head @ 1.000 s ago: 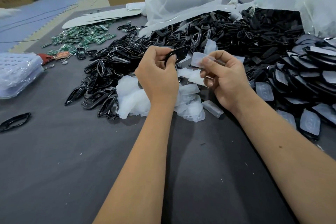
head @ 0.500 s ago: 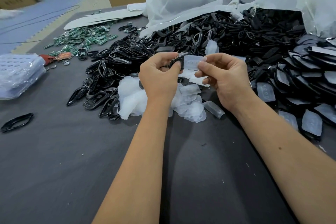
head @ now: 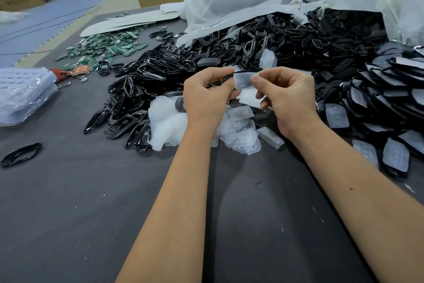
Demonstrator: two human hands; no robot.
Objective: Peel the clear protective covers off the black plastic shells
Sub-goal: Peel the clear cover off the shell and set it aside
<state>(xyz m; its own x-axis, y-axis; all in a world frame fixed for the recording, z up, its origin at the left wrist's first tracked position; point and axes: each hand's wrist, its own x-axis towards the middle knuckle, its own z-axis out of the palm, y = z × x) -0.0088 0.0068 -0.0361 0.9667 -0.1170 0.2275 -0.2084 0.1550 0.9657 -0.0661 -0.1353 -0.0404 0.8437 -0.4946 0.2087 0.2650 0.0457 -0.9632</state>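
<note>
My left hand (head: 207,96) grips a black plastic shell (head: 226,77), mostly hidden behind its fingers, above the table's middle. My right hand (head: 286,92) pinches a clear protective cover (head: 243,79) that sits against that shell, thumb and forefinger on its right end. Below both hands lies a heap of peeled clear covers (head: 238,135). Black shells that carry clear covers (head: 394,156) are spread at the right. A pile of bare black shells (head: 142,90) lies to the left of my hands.
Large white plastic bags (head: 229,0) spill black parts across the back of the dark grey table (head: 91,214). Green circuit boards (head: 105,47) lie at the back left, a bagged stack of trays (head: 23,94) at the left edge, one lone shell (head: 20,154) near it.
My hands came together and dropped a little. The right hand, which held a loose clear cover apart from the shell, now pinches a cover lying against the shell in my left hand.
</note>
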